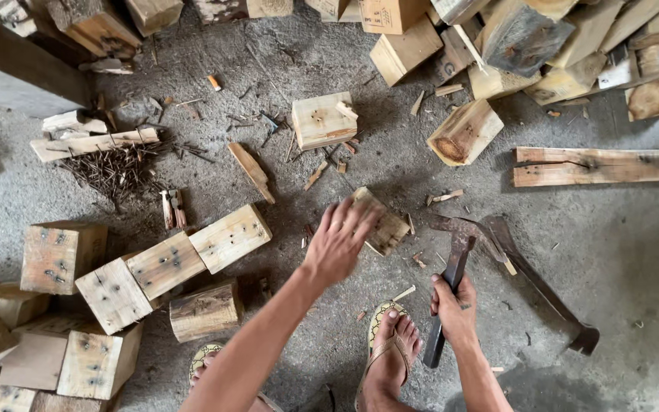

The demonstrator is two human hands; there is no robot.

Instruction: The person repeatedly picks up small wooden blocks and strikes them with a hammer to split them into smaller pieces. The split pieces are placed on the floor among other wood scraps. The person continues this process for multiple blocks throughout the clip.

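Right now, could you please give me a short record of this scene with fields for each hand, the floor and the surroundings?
left hand: fingers spread over a pale square wooden block, touching or just above it; blurred
right hand: closed around the handle of a rusty dark metal hammer
beside hammer: long dark metal pry bar lying on the floor
floor: grey concrete floor, strewn with wood chips
nails: heap of dark loose nails, upper left
left side: nail-holed pale wooden blocks
feet: patterned sandals
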